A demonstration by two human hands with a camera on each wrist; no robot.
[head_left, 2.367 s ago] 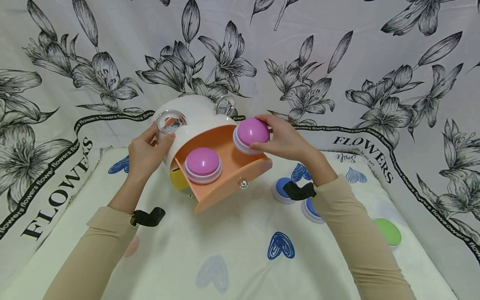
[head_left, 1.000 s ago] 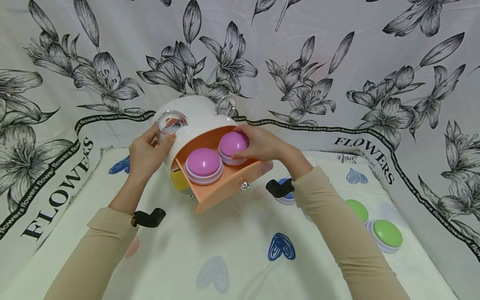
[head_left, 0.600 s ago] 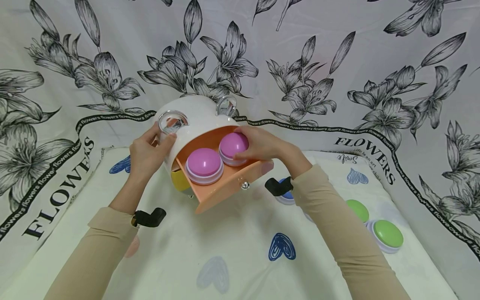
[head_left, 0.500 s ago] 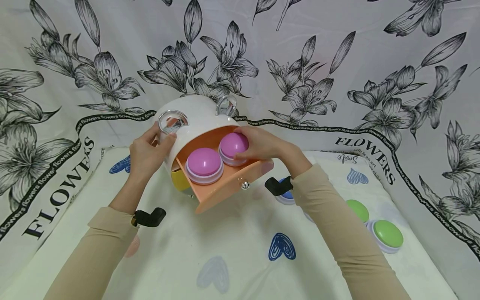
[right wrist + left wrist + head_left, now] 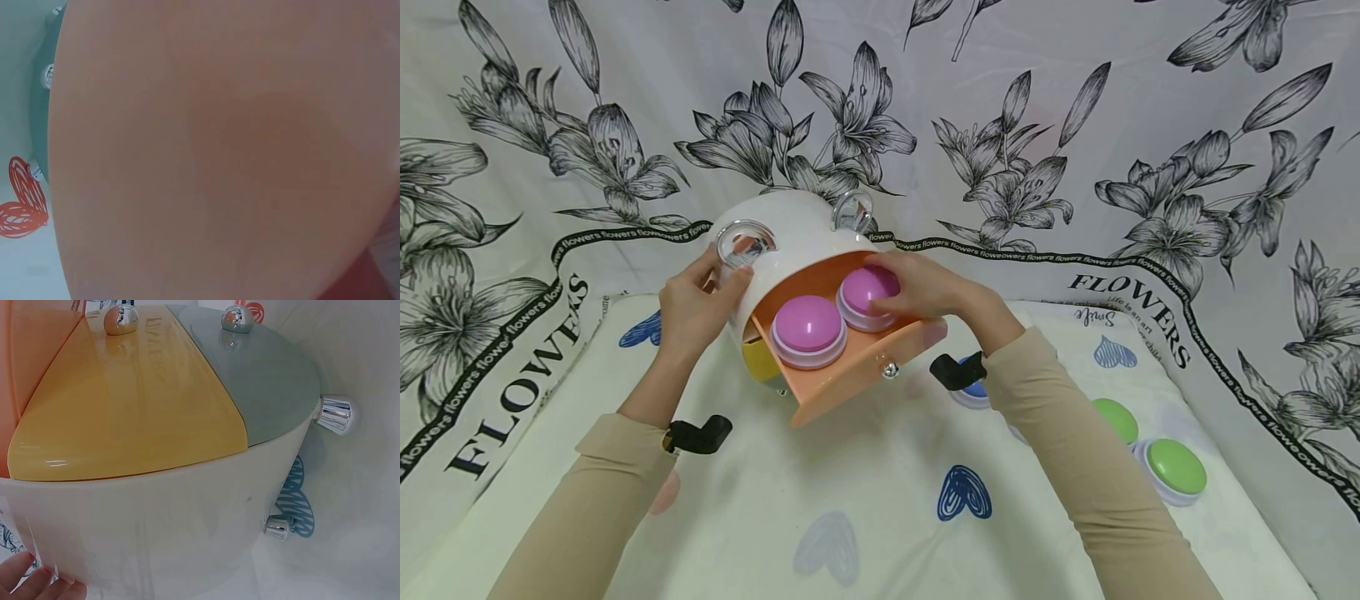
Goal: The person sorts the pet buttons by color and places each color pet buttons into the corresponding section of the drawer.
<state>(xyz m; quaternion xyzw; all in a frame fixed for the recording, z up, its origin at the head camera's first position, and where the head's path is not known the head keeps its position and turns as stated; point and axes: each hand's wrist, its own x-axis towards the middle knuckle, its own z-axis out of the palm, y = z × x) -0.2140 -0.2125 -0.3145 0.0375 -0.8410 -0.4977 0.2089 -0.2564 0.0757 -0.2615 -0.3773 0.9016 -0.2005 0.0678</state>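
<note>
A rounded white drawer box with two clear ring-shaped knobs on top stands at the centre of the head view. Its orange drawer is pulled out. Inside sits one purple domed push button with a white base. My left hand grips the box's left side, thumb by the left ring; its fingertips show on the white wall in the left wrist view. My right hand pinches a second purple button inside the drawer's right part. The drawer's orange front fills the right wrist view.
Below the orange drawer are a yellow drawer and a grey-green drawer, both closed. On the heart-print cloth, a blue button lies partly behind the right sleeve. Farther right are two green buttons.
My right hand has moved left and down, bringing the second purple button deeper into the drawer beside the first. Over the last half second it shifts only slightly. The left hand keeps its grip.
</note>
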